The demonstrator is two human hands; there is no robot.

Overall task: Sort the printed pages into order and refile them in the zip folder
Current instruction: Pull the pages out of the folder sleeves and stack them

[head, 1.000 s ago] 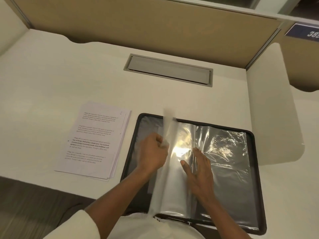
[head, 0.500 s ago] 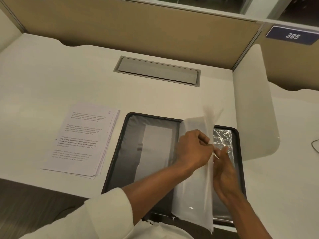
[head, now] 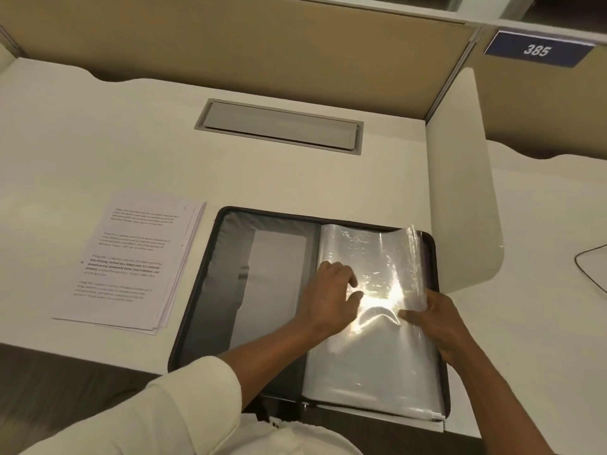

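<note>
**Open zip folder on table, both hands on clear sleeves**

Head view: the zip folder (head: 213, 290) lies open & flat at the near edge of the table (head: 98, 142), right of ctr. Its left half shows a grey inner cover w/ a pocket. Its right half is covered by a bundle of clear sleeves (head: 371, 366), glossy, w/ a bright glare patch in the middle.

The left hand (head: 328, 300) rests on the top sleeve near the spine, fingers bent, thumb out toward the glare. Cannot tell if it pinches the film or only presses it.

The right hand (head: 440, 320) grips the right edge of the sleeves, thumb on top, fingers behind. Several sleeve edges stand up, fanned, just above that hand.

The printed pages (head: 131, 257) sit in a loose stack on the table just left of the folder, not touching it, text side up, edges a bit staggered.

Far side: a grey cable hatch (head: 279, 126) is set in the tabletop. A tan partition (head: 262, 37) stands behind it. A blue plate reading 385 (head: 537, 49) is at far right. A white side divider (head: 460, 178) stands right of the folder.
</note>
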